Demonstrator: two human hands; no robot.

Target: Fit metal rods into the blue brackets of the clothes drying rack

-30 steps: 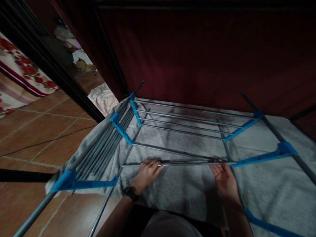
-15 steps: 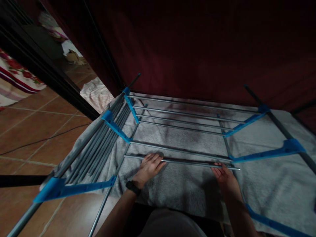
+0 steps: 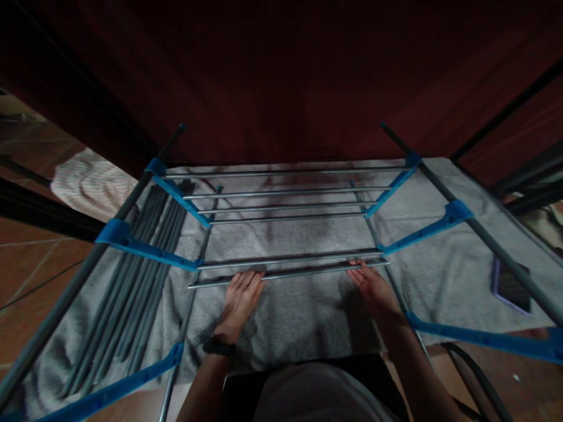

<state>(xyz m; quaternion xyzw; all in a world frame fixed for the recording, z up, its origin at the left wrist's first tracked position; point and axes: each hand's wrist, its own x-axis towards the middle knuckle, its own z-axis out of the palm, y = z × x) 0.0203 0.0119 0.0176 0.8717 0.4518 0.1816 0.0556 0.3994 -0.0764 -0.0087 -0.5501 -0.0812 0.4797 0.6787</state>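
Head view: my left hand and right hand rest open, fingers only laid on the loose thin grey metal rod at the near edge of the blue-jointed drying rack. Unclamped, it could roll onto the grey towel.

A tiled floor carries a grey towel spread flat. On the towel stands a rack of grey rods and blue brackets. A bundle of loose rods lies along the towel's left edge. A phone lies near the right edge.
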